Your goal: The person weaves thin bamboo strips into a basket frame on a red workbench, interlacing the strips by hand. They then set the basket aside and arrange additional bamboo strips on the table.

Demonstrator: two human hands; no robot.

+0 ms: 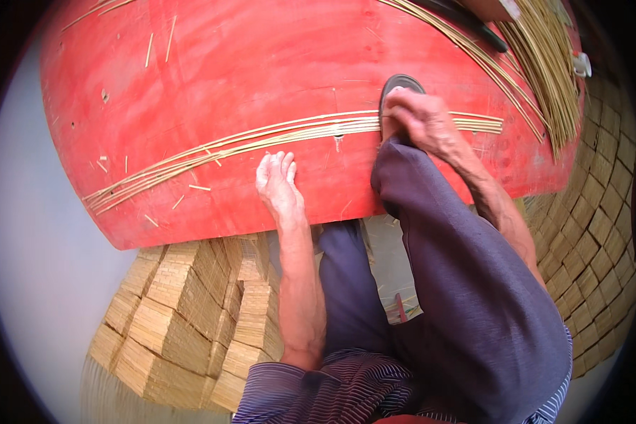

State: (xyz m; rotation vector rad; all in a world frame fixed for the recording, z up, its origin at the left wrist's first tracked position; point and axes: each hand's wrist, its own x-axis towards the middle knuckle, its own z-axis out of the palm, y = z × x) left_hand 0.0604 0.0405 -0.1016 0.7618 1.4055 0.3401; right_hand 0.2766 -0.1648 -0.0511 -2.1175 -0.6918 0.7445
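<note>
Several thin bamboo strips point(148, 177) lie in a loose, bent bundle across a red board point(226, 78). My sandalled right foot point(396, 121) rests on the board, over the bundle's right part. My left hand point(279, 185) is just below the middle of the bundle, apart from it; its fingers are curled close together, and what they hold, if anything, is hidden. Over the foot and the strips hovers my right hand point(425, 126), its bent fingers smeared by motion. Whether it grips a strip cannot be made out.
A thick bundle of strips point(544, 78) and a dark-handled tool point(484, 32) lie at the board's far right. Short offcuts point(199, 188) are scattered about. Stacked blocks of bundled sticks point(184, 311) stand below left; more stacks point(590, 233) are at right.
</note>
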